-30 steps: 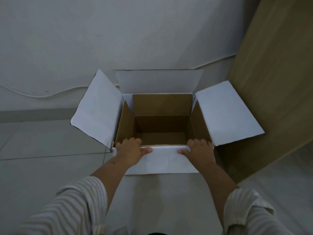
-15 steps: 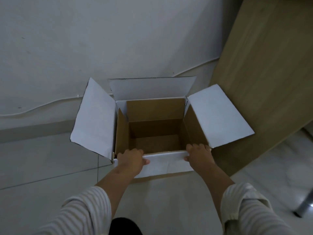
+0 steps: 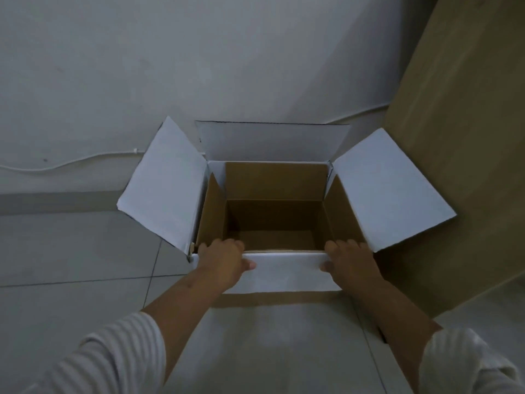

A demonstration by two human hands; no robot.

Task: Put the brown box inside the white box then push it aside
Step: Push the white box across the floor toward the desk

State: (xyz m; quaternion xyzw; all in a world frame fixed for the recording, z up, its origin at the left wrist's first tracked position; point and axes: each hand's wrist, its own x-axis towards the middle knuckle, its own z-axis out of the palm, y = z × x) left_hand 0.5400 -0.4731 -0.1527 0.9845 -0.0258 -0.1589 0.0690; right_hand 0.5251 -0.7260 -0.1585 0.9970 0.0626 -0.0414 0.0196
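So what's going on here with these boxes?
A person is kneeling or leaning over a white box on the tiled floor, flaps spread open. A brown box already sits inside it. The left hand and right hand both grip the near edge, fingers hooked over the rim. A wooden panel stands to the right.

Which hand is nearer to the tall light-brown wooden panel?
Right. The right hand grips the white cardboard box's near edge beside the panel; the left hand grips the far end.
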